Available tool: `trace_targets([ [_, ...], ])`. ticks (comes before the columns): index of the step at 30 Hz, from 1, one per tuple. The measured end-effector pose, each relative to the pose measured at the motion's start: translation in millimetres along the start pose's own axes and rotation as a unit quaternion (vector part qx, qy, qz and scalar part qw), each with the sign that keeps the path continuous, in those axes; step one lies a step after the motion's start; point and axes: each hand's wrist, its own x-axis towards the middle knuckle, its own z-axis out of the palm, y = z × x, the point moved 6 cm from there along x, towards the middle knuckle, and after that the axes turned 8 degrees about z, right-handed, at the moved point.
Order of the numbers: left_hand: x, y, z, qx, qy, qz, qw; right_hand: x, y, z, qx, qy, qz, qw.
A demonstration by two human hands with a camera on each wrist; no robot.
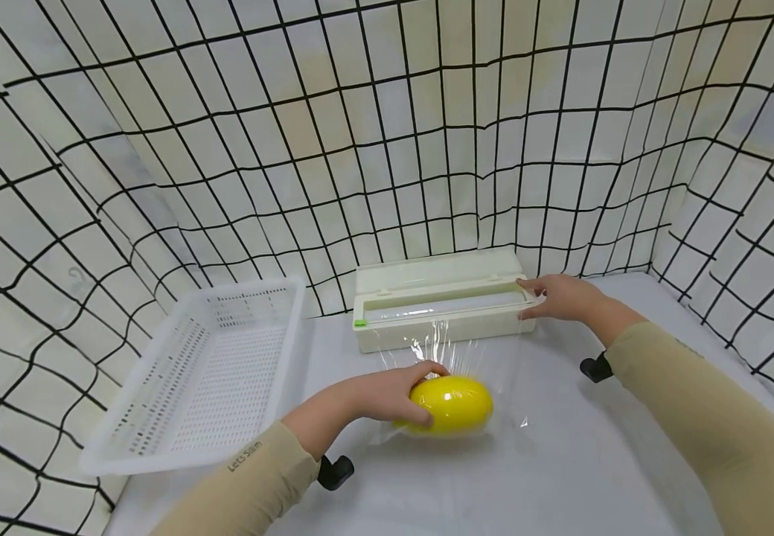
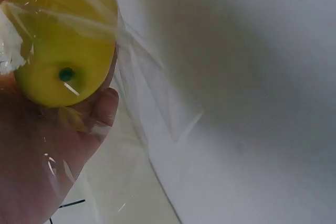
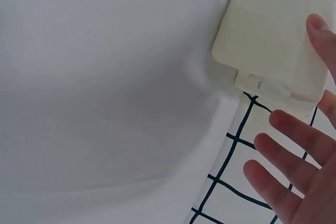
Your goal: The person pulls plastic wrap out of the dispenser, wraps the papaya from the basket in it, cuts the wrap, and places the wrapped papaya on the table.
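Note:
My left hand [image 1: 394,391] grips a smooth yellow fruit [image 1: 457,403], shaped like a lemon, with clear plastic wrap about it. A green stem spot shows on the fruit [image 2: 63,85] in the left wrist view, where wrap also lies over the palm. From the fruit, the plastic wrap [image 1: 440,346] stretches back to a cream wrap dispenser [image 1: 443,327], whose lid stands raised over the white roll. At the dispenser's right end, my right hand [image 1: 564,298] holds the corner between thumb and index finger. The other right fingers [image 3: 281,182] are spread apart off the box.
A white perforated basket [image 1: 219,372] stands on the left of the white table [image 1: 561,461]. Behind and at both sides rises a white cloth wall with a black grid [image 1: 387,149]. A green slider [image 1: 360,323] sits at the dispenser's left front edge.

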Motion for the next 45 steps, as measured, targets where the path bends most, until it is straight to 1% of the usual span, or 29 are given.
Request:
trace_targets([
  [4,3.6,-7.2,9.6,0.025,0.008,0.006,0.9996,-2,-3,-2,-0.003,0.003,-0.005,1.0],
  [9,4.7,-14.3,13.6,0.052,0.016,0.0,0.9985,-6,-7,-3,-0.001,0.003,-0.013,1.0],
  [13,4.8,-19.5,14.3,0.065,0.019,-0.004,0.9977,-7,-9,-3,-0.002,0.0,-0.011,1.0],
  [15,4.9,-22.0,13.5,0.079,0.023,-0.005,0.9966,-6,-9,-3,-0.005,-0.001,-0.01,1.0],
  [19,3.5,-26.3,8.5,0.105,0.042,-0.018,0.9934,-5,-6,-2,-0.006,0.001,-0.007,1.0],
  [21,2.4,-28.5,6.6,0.104,0.052,-0.03,0.9927,-5,-5,-2,-0.006,0.003,-0.007,1.0],
  [23,1.8,-29.2,5.6,0.093,0.063,-0.032,0.9931,-5,-4,-1,-0.004,0.006,-0.009,1.0],
  [25,1.4,-28.9,5.8,0.09,0.072,-0.026,0.993,-6,-3,-1,0.0,0.008,-0.015,1.0],
  [28,0.7,-27.2,6.6,0.101,0.079,-0.013,0.9916,-6,-3,0,0.004,0.011,-0.023,1.0],
  [31,-1.3,-26.0,6.4,0.105,0.086,-0.01,0.9908,-7,-3,0,0.007,0.012,-0.024,1.0],
  [39,-6.0,-24.7,5.5,0.063,0.111,-0.008,0.9918,-12,-2,-2,0.027,0.009,-0.03,0.999],
  [43,-7.7,-24.4,5.3,0.052,0.133,-0.008,0.9897,-15,0,-4,0.028,0.006,-0.033,0.999],
  [45,-8.0,-23.7,4.8,0.058,0.146,-0.005,0.9875,-16,2,-4,0.03,0.003,-0.033,0.999],
])
